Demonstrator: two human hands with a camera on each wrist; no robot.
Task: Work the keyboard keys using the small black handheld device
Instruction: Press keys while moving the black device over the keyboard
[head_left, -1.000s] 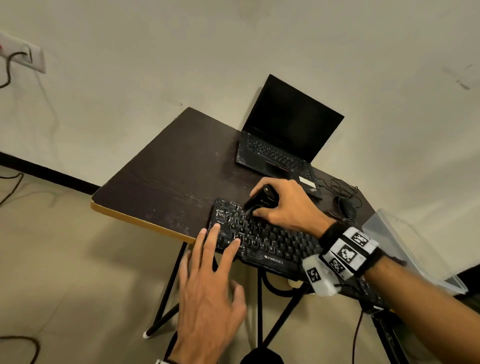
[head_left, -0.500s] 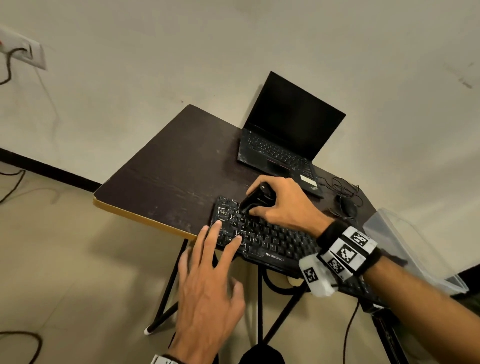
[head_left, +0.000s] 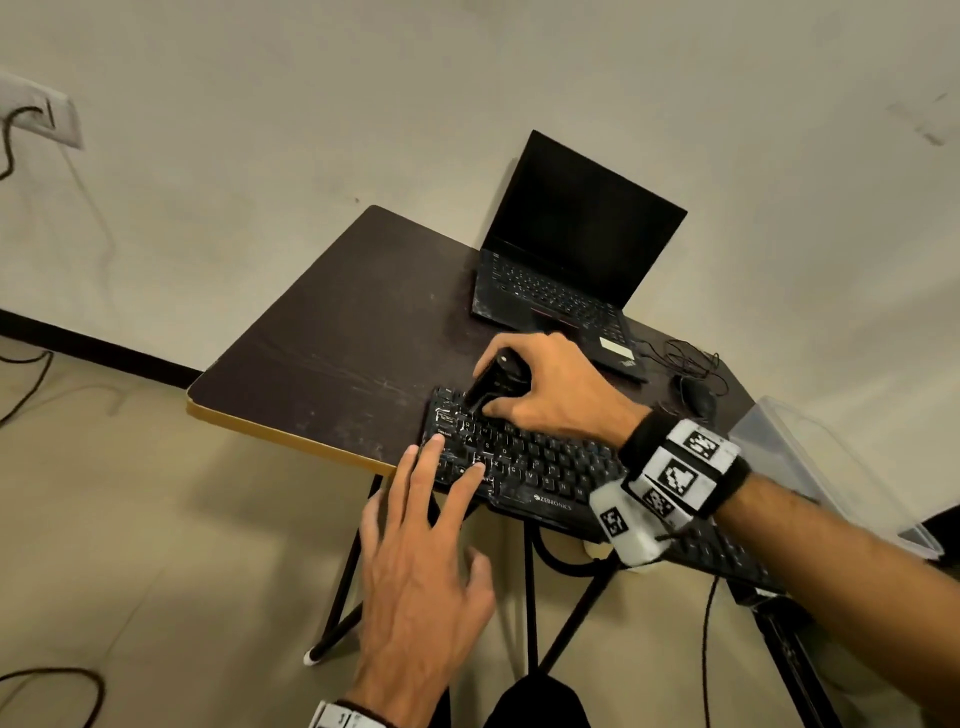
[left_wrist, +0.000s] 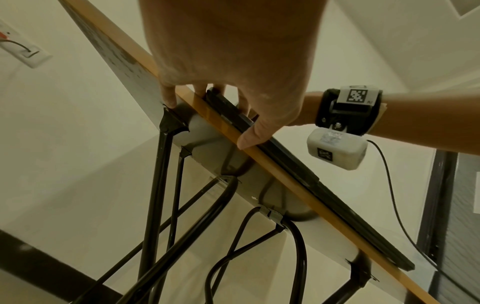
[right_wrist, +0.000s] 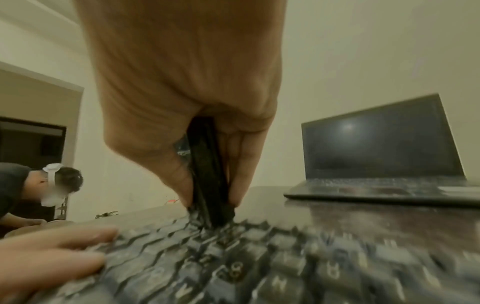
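A black keyboard (head_left: 540, 467) lies along the near edge of the dark table (head_left: 337, 332). My right hand (head_left: 550, 387) grips a small black handheld device (head_left: 491, 382) and holds its tip down on the keys at the keyboard's far left. In the right wrist view the device (right_wrist: 207, 174) stands between thumb and fingers, its tip on the keys (right_wrist: 233, 257). My left hand (head_left: 421, 540) lies flat with straight fingers on the keyboard's left end; from below, the left wrist view shows its fingers (left_wrist: 244, 135) over the table's edge (left_wrist: 285, 174).
An open black laptop (head_left: 566, 260) with a dark screen stands at the table's far side. A black mouse (head_left: 696, 397) with a coiled cable lies at the right, by a clear plastic bin (head_left: 831, 467). Black folding legs (left_wrist: 155, 205) stand under the table. Another person (right_wrist: 33, 185) bends at the left.
My right hand has held the device on the same upper-left keys, with only a slight shift. My left hand has stayed flat on the keyboard's left end.
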